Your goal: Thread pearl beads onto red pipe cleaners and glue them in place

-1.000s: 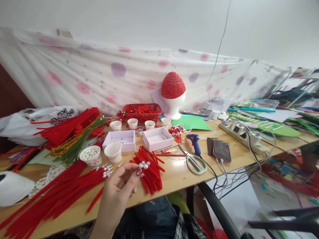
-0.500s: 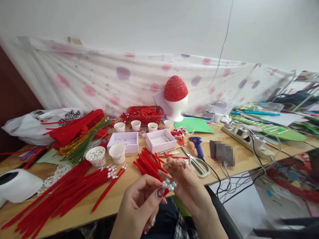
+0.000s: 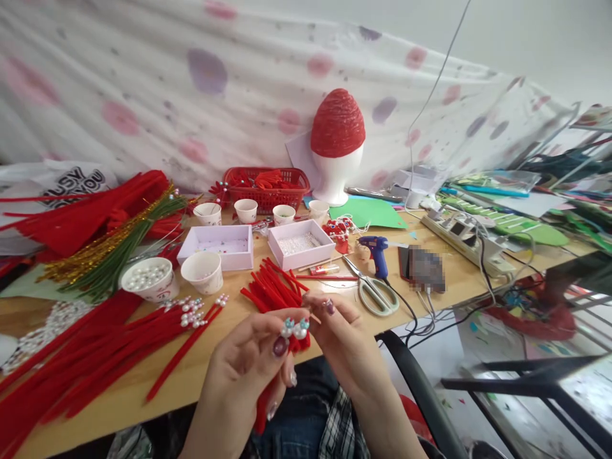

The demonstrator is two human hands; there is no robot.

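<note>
My left hand [image 3: 248, 360] is closed in a pinch on red pipe cleaners [image 3: 261, 414] tipped with white and light-blue pearl beads [image 3: 297, 329]. Just right of the beads, the thumb and fingers of my right hand [image 3: 351, 341] are pressed together; what they hold, if anything, is too small to make out. Behind both hands lies a bundle of short red pipe cleaners [image 3: 272, 285]. More long red pipe cleaners [image 3: 119, 357] spread over the left of the table, several with pearl tips [image 3: 191, 310].
A cup of pearls [image 3: 160, 294], another paper cup [image 3: 203, 287] and two white box trays [image 3: 239, 262] stand beyond my hands. Scissors [image 3: 382, 299], a blue glue gun [image 3: 378, 255] and a phone [image 3: 406, 264] lie right. A red-wrapped foam head [image 3: 337, 127] stands behind; cables trail off the table edge.
My view has tilted down and shifted. My right hand's fingers, spread beside the beads before, have come together. My left hand keeps its pinch on the beaded pipe cleaners.
</note>
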